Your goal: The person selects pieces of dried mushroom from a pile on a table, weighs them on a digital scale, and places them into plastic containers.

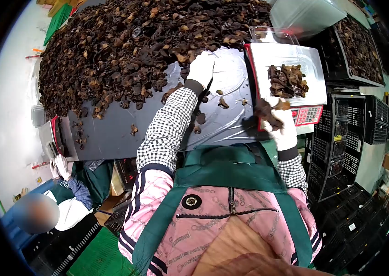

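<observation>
A large heap of dark brown wood ear mushrooms [111,55] covers the far side of the dark table. My left hand [201,70], in a white glove, reaches to the heap's near edge; its fingers are mostly hidden. My right hand [282,131], also gloved, is closed around a few wood ear mushrooms [268,112] just in front of the scale. On the scale's white platform [314,94] sits a clear plastic tray [311,60] with a small pile of wood ears [289,81]. The scale's red keypad [308,116] faces me. Loose pieces [223,103] lie between my hands.
Behind the scale stand a clear lidless box [253,33] and a large translucent tub [307,16]. A black crate of wood ears [357,50] is at the right, above stacked black crates [341,138]. Lower left, a co-worker's gloved hands [61,166] are near another scale [56,135].
</observation>
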Motion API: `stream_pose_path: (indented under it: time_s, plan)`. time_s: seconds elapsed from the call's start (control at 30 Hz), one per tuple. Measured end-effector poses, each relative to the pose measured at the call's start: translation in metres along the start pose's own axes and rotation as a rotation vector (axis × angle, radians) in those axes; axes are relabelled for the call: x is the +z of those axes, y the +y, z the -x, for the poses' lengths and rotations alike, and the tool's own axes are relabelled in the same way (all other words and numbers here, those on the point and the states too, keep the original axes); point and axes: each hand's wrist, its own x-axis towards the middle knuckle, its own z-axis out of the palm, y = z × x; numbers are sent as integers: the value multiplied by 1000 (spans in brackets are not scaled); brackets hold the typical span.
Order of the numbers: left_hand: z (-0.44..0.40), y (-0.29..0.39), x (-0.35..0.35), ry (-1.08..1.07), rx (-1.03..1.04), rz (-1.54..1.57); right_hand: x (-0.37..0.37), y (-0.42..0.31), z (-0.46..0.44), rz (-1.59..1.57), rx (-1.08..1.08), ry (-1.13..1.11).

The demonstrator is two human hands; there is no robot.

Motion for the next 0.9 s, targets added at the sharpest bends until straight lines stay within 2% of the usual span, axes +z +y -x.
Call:
stream_pose_path:
  time_s: [0.07,0.13,0.2,0.23,0.27,0.33,0.4,0.5,0.6,0.63,0.67,0.77,0.87,0.9]
  plan:
    - [-1,1,1,-2,-65,1,-4,-36,2,-50,-125,110]
    - [-1,4,-8,-29,-118,29,-22,-68,-8,99,-333,9]
    - [-6,11,-17,-113,-129,-16,-30,-96,-17,435,-533,60]
    - [-8,10,-10,-98,-142,2,-24,-103,-25,704,-754,170]
    - [-10,6,3,-84,-155,18,-30,-108,-33,894,-769,215]
    - [-11,7,3,-82,-153,11,-32,-109,-58,1266,-1126,153]
    - [-13,14,-9,-103,-121,-32,-43,-101,-78,1383,-1096,12]
    - [-15,19,-14,-94,-170,-33,-49,-96,-84,1653,-1065,-72]
    - [-12,12,-2,-107,-180,-70,-43,-101,-69,1393,-1011,-103]
    - [-10,11,1,-93,-178,-78,-55,-98,-72,1296,-952,-34]
    - [-8,10,5,-80,-176,-84,-60,-103,-74,1265,-1043,-45]
    - [0,3,10,11,-150,5,-70,-103,-73,873,-842,96]
    - [12,13,-10,143,-168,235,-104,-103,-84,913,-815,114]
    - [21,16,-13,252,-201,363,-98,-105,-76,926,-786,91]
